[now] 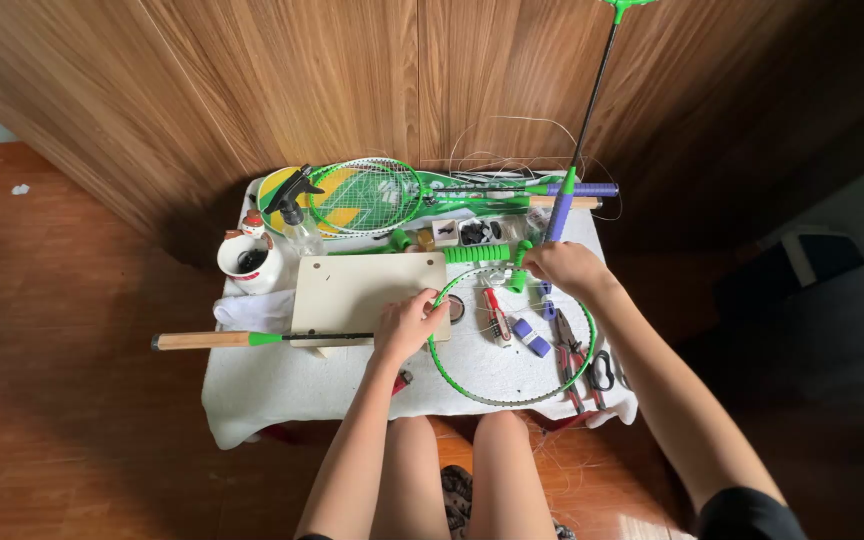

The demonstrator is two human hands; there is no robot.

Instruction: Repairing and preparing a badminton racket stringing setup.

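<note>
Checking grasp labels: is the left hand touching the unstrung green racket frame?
Touching. The head view shows the left hand with its fingers curled over the rim of the green racket frame at its left side.

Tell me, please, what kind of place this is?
Probably a home corner used for restringing badminton rackets. A small cloth-covered table stands on a wooden floor against a wood-panelled wall, with strung rackets, pliers and an unstrung green racket frame held by both hands.

Upright racket (592,100): head cut off at the frame's top edge. Left hand (407,325) covers the green frame (512,400) at its throat; small black parts (480,232) indistinct.
</note>
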